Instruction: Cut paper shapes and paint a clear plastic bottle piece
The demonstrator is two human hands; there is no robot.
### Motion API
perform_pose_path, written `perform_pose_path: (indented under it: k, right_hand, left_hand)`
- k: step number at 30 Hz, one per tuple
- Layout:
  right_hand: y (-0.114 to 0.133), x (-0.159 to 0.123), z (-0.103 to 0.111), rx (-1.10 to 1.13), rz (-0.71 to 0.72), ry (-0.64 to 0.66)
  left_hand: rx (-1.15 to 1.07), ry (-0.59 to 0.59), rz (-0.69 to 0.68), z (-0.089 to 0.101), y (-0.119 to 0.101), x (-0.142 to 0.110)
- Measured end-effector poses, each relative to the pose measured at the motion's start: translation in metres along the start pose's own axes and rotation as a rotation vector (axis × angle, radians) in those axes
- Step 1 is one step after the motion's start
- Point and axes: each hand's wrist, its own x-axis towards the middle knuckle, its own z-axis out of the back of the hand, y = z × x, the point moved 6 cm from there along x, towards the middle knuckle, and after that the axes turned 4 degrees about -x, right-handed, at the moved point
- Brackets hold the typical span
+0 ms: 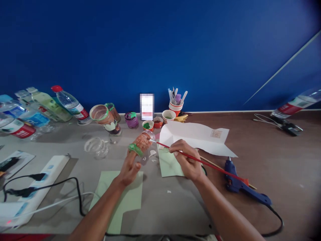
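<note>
My left hand (129,172) holds up a cut plastic bottle piece (142,142), painted brown with a green band around its rim. Its fingers go into the green-rimmed end, so their tips are hidden; the thumb sticks out to the side. Between the thumb and fingers of my right hand (187,159) is a long red paintbrush (208,163). The brush tip meets the piece near its clear, unpainted end. Behind them stand small paint cups, one with green paint (147,125) and one with reddish-brown paint (157,122).
A blue glue gun (247,187) lies right of my right hand. Green paper (132,197) and a curled white sheet (193,135) cover parts of the table. Left are a power strip (46,182), clear plastic rings (96,147) and several bottles (71,103). Painted containers (131,120) stand behind.
</note>
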Motion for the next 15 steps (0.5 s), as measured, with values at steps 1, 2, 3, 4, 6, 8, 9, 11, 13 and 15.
perform_pose_path:
  k: [1,2,3,4,6,8,9,11,13,15]
  right_hand:
    - [-0.0002,0.0001,0.0002,0.000,-0.002,0.003]
    - [-0.0002,0.0002,-0.0001,-0.004,0.000,0.014]
    - [0.0000,0.0003,-0.0004,-0.007,0.004,0.027]
    - [0.0001,0.0004,-0.0003,-0.007,0.005,0.035]
    - [-0.0003,0.0010,0.0020,0.011,-0.001,0.025]
    - [-0.0007,0.0017,0.0053,0.035,-0.010,0.001]
    - [-0.0008,0.0021,0.0064,0.040,-0.013,-0.006]
    - [-0.0005,0.0024,0.0058,0.036,-0.006,0.016]
    - [0.0001,0.0023,0.0042,0.037,0.010,0.052]
    - [-0.0008,0.0020,0.0049,0.053,0.000,0.050]
  left_hand:
    - [0.184,0.068,-0.084,-0.0043,-0.0054,0.0004]
    - [0.298,0.106,-0.142,-0.0072,-0.0089,0.0005]
    - [0.378,0.126,-0.183,-0.0090,-0.0111,0.0007]
    - [0.443,0.132,-0.214,-0.0099,-0.0126,0.0007]
    - [0.537,0.129,-0.247,-0.0105,-0.0135,0.0004]
    - [0.602,0.139,-0.266,-0.0113,-0.0130,-0.0008]
    - [0.629,0.150,-0.273,-0.0120,-0.0125,-0.0016]
    - [0.686,0.178,-0.272,-0.0135,-0.0106,-0.0030]
    - [0.738,0.188,-0.260,-0.0138,-0.0088,-0.0038]
    - [0.771,0.186,-0.256,-0.0135,-0.0081,-0.0041]
